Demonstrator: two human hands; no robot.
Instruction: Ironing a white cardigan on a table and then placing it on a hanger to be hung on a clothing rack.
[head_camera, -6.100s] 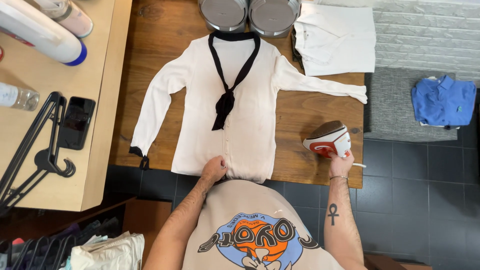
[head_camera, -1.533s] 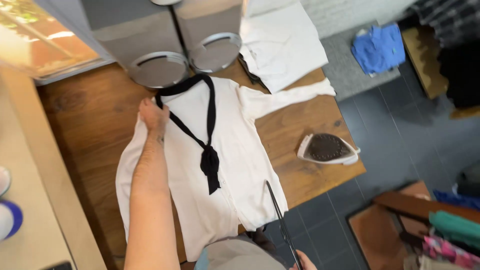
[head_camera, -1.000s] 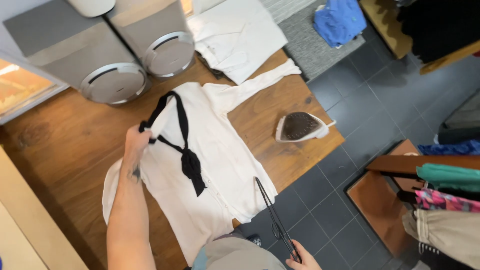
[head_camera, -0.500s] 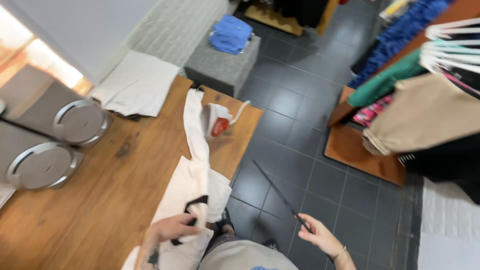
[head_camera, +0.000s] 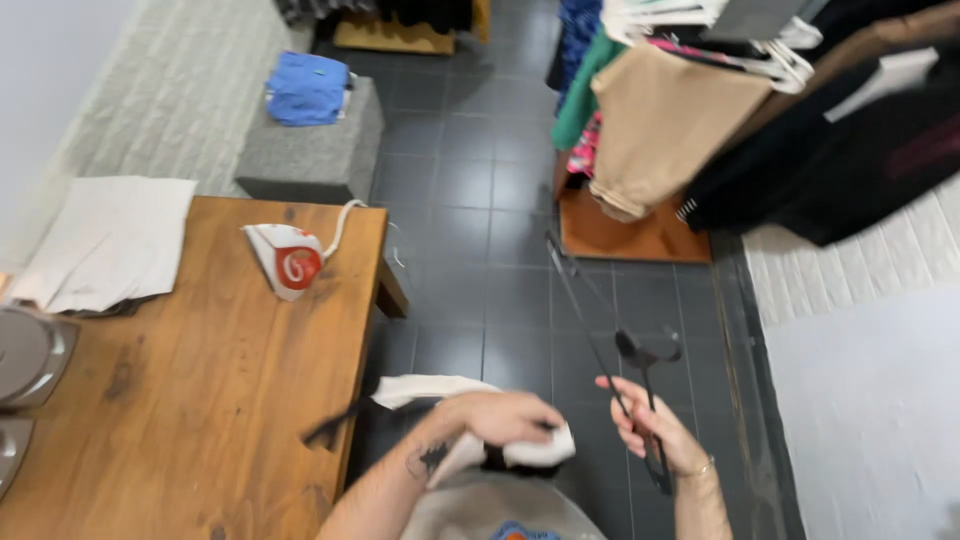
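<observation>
Dark grey tiled floor fills the middle. A wooden surface stands left, a clothes rack far right, white brick walls on both sides.

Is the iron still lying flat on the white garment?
No, the iron stands on the bare wooden table, while the left hand holds the white garment.

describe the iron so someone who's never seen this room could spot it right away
Start at the wooden table on the left and go to its far right corner. The iron stands there, white with a red patch, its cord looping off the edge; the folded white cloth beside it is flat and plain.
</observation>
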